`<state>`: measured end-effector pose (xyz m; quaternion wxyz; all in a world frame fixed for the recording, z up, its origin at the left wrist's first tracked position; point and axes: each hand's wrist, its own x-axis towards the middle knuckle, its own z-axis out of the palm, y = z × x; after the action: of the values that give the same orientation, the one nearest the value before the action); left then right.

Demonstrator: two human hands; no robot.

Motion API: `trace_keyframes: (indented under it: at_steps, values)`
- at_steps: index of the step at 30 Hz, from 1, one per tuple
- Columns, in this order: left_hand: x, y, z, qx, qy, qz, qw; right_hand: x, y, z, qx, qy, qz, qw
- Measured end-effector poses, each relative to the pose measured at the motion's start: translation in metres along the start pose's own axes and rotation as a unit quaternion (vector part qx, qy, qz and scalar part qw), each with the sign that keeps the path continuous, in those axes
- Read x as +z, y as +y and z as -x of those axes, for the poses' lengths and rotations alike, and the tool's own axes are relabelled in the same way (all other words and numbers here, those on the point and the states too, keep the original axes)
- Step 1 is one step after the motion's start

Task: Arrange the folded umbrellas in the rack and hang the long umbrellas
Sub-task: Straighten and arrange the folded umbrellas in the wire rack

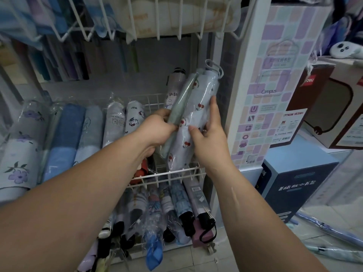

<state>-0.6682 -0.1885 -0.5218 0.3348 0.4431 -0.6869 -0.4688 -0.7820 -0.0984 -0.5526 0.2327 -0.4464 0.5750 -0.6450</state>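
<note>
1. A shop is what's being looked at here, most likely a stationery and general goods store.
2. A white wire rack is packed with folded umbrellas, each sealed in clear plastic wrap like unsold stock.
3. A barcode sticker can be seen on one wrapped umbrella in the lower tier.
4. More wrapped goods are stacked in the wire basket overhead.
5. A tall boxed product marked "Campus" is stood just beside the rack, with a printed label card stuck near its base.
6. Other retail cartons and a dark blue box are piled up to the right.
</note>
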Motion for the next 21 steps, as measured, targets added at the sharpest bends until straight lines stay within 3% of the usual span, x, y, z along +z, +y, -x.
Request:
trace_keyframes:
  at_steps: [6, 12, 16, 21]
  values:
    - [-0.032, 0.019, 0.01, 0.012, 0.041, 0.067, 0.997, 0.01, -0.034, -0.012, -0.03, -0.018, -0.019, 0.999]
    - [-0.091, 0.026, 0.031, 0.012, 0.07, 0.002, 0.997, 0.026, -0.064, -0.027, -0.033, -0.1, 0.052, 0.993]
    - [-0.147, 0.017, 0.053, 0.021, 0.11, -0.178, 0.978, 0.049, -0.067, -0.033, -0.03, -0.131, 0.134, 0.982]
    - [-0.201, -0.002, 0.071, -0.004, 0.118, -0.441, 0.89, 0.092, -0.072, -0.034, -0.058, -0.158, 0.241, 0.956]
